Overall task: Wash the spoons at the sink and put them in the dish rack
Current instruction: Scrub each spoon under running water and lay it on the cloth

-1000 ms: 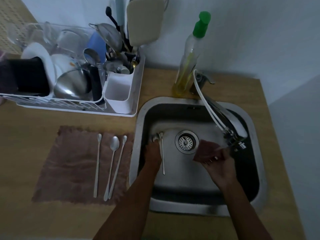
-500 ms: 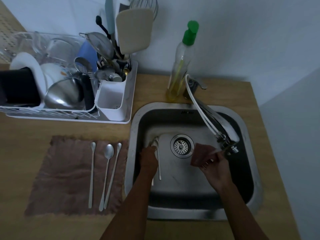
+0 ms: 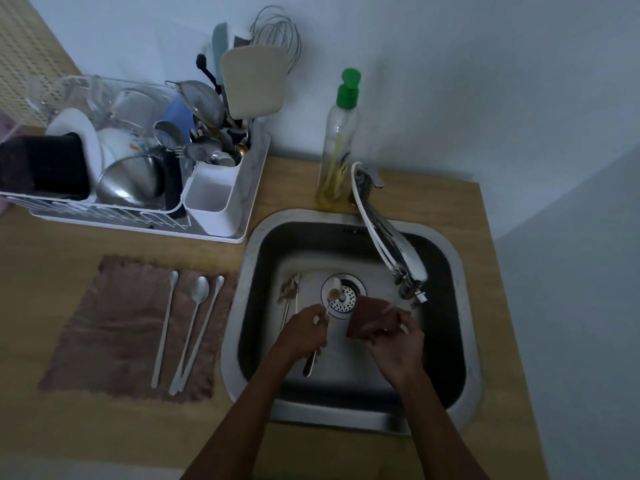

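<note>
Over the steel sink (image 3: pixel 252 237), my left hand (image 3: pixel 303 332) is closed on a dirty spoon (image 3: pixel 333 293); its bowl sits above the drain and its handle sticks out below my fist. My right hand (image 3: pixel 394 344) grips a brown scouring pad (image 3: pixel 370 317) just right of the spoon. More dirty spoons (image 3: pixel 289 294) lie on the sink floor to the left. Three clean spoons (image 3: pixel 194 320) rest side by side on a brown cloth (image 3: pixel 114 327) left of the sink. The white dish rack (image 3: pixel 214 202) stands at the back left, full of dishes and utensils.
The tap (image 3: pixel 391 247) reaches over the sink's right half, its nozzle just above the pad. A green-capped dish soap bottle (image 3: pixel 339 140) stands behind the sink. The wooden counter (image 3: pixel 52 268) ends at a wall on the right.
My left hand has lifted one spoon off the sink floor and brought it right, over the drain, toward the pad. The right hand stayed put with the pad.
</note>
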The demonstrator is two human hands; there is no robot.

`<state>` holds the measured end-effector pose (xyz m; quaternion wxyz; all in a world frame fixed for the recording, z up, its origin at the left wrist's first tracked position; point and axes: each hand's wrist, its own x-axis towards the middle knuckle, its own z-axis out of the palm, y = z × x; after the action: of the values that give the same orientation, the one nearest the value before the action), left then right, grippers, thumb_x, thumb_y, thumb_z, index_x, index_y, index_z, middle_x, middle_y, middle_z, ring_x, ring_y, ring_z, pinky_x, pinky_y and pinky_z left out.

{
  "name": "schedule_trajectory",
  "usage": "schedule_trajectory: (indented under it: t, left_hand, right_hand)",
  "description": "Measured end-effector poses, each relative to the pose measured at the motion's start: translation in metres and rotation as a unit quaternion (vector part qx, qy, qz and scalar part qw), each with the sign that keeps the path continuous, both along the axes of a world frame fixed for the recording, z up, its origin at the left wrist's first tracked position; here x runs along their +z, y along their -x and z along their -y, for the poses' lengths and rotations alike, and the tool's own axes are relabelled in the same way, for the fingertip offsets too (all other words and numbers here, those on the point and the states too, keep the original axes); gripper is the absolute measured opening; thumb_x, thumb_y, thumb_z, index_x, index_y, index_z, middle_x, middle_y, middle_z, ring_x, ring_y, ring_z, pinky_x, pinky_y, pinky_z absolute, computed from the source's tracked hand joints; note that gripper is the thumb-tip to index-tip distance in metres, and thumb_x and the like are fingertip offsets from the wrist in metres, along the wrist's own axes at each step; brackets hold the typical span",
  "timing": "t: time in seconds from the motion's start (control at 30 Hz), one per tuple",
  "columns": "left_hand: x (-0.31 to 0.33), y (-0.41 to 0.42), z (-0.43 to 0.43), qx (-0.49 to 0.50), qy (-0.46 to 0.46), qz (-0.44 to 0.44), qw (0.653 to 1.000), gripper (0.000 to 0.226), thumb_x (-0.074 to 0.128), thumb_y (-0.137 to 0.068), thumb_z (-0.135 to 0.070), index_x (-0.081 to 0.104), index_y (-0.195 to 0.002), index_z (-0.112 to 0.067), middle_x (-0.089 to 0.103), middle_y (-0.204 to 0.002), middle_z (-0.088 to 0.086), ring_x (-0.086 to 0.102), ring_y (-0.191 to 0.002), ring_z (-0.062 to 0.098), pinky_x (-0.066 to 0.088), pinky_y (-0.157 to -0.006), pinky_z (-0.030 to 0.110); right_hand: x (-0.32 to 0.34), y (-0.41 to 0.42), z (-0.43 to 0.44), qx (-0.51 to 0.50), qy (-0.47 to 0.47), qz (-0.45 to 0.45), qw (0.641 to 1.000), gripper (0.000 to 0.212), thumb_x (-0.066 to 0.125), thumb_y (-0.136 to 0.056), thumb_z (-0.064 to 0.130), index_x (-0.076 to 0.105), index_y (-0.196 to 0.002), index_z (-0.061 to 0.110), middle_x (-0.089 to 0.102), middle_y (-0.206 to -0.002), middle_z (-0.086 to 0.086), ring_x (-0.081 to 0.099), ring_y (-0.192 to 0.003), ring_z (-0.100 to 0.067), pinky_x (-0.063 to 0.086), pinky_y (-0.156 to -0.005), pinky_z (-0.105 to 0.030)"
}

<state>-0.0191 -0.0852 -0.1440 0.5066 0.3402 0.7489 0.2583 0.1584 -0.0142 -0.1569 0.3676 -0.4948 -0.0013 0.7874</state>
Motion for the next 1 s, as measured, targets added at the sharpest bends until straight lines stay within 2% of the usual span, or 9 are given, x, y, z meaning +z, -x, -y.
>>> schedule_trajectory:
  t: [0.17,0.27,0.33,0.4,0.5,0.67,0.77,0.87,1.0]
  left_hand:
    - [0.004,-0.025,0.011,0.087,-0.037,-0.036,0.995,0.022,0.042,-0.101,-0.033,0.054,-0.088,-0.020,0.053,-0.067,-0.002,0.051,-0.052,0.013,0.040,-0.040,0.022]
    - [0.006,-0.042,0.017,0.131,-0.049,-0.052,0.989,0.032,0.039,-0.102,-0.036,0.054,-0.079,-0.020,0.052,-0.067,-0.006,0.051,-0.063,0.016,0.042,-0.058,0.027]
    - [0.005,-0.052,0.021,0.137,-0.040,-0.068,0.987,0.041,0.040,-0.102,-0.037,0.060,-0.073,-0.016,0.057,-0.066,-0.002,0.055,-0.065,0.017,0.042,-0.062,0.026]
    - [0.004,-0.062,0.025,0.128,-0.040,-0.092,0.987,0.044,0.043,-0.101,-0.035,0.068,-0.075,-0.011,0.066,-0.071,0.003,0.061,-0.070,0.016,0.045,-0.066,0.027]
    - [0.000,-0.072,0.027,0.114,-0.023,-0.097,0.988,0.039,0.044,-0.100,-0.029,0.071,-0.085,-0.006,0.071,-0.085,0.011,0.064,-0.078,0.020,0.046,-0.070,0.031]
    - [0.001,-0.073,0.030,0.043,0.005,-0.144,0.989,0.040,0.044,-0.101,-0.034,0.071,-0.094,-0.005,0.070,-0.096,0.014,0.065,-0.090,0.026,0.047,-0.076,0.031]
    - [0.005,-0.064,0.027,-0.013,0.018,-0.160,0.987,0.039,0.044,-0.101,-0.033,0.072,-0.093,-0.008,0.071,-0.092,0.011,0.066,-0.085,0.023,0.047,-0.073,0.030]
    - [0.009,-0.039,0.026,-0.068,0.040,-0.153,0.985,0.043,0.045,-0.100,-0.040,0.069,-0.082,-0.010,0.069,-0.080,0.010,0.065,-0.074,0.024,0.051,-0.070,0.033]
    - [0.017,-0.007,0.019,-0.113,-0.003,-0.223,0.968,0.038,0.046,-0.098,-0.049,0.060,-0.071,-0.025,0.055,-0.067,-0.004,0.054,-0.065,0.013,0.047,-0.066,0.028]
  right_hand:
    - [-0.002,0.002,0.002,0.033,0.006,-0.017,0.999,0.056,0.045,-0.096,0.043,0.054,-0.137,0.006,0.059,-0.134,-0.022,0.048,-0.133,-0.034,0.028,-0.119,-0.048]
    - [-0.006,0.001,0.002,0.046,0.029,-0.018,0.998,0.071,0.025,-0.099,0.061,0.055,-0.134,0.007,0.059,-0.130,-0.022,0.051,-0.125,-0.034,0.028,-0.118,-0.046]
    - [-0.011,0.000,0.003,0.067,0.032,-0.017,0.997,0.068,0.018,-0.101,0.060,0.059,-0.124,0.011,0.069,-0.114,-0.019,0.057,-0.113,-0.030,0.037,-0.109,-0.044]
    - [-0.010,-0.001,0.004,0.101,0.014,-0.023,0.994,0.054,0.024,-0.104,0.048,0.061,-0.117,0.011,0.075,-0.100,-0.015,0.063,-0.103,-0.027,0.046,-0.096,-0.041]
    - [-0.009,-0.002,0.006,0.148,-0.002,-0.047,0.988,0.035,0.049,-0.091,0.032,0.063,-0.110,0.007,0.073,-0.098,-0.014,0.066,-0.094,-0.025,0.055,-0.081,-0.039]
    - [-0.015,-0.001,0.001,0.220,-0.068,-0.031,0.973,0.033,0.055,-0.092,0.026,0.064,-0.119,0.008,0.068,-0.114,-0.015,0.063,-0.105,-0.027,0.046,-0.095,-0.041]
    - [-0.017,0.008,-0.005,0.326,-0.188,0.095,0.921,0.027,0.053,-0.098,0.014,0.062,-0.124,0.009,0.071,-0.115,-0.014,0.066,-0.106,-0.027,0.048,-0.101,-0.050]
    - [-0.009,0.010,-0.018,0.410,-0.322,0.281,0.806,0.027,0.057,-0.099,0.021,0.064,-0.124,0.015,0.073,-0.113,-0.004,0.068,-0.106,-0.018,0.052,-0.100,-0.045]
    - [-0.002,-0.001,-0.041,0.495,-0.419,0.360,0.671,0.021,0.050,-0.103,0.028,0.065,-0.112,0.018,0.074,-0.100,-0.002,0.071,-0.088,-0.009,0.057,-0.082,-0.031]
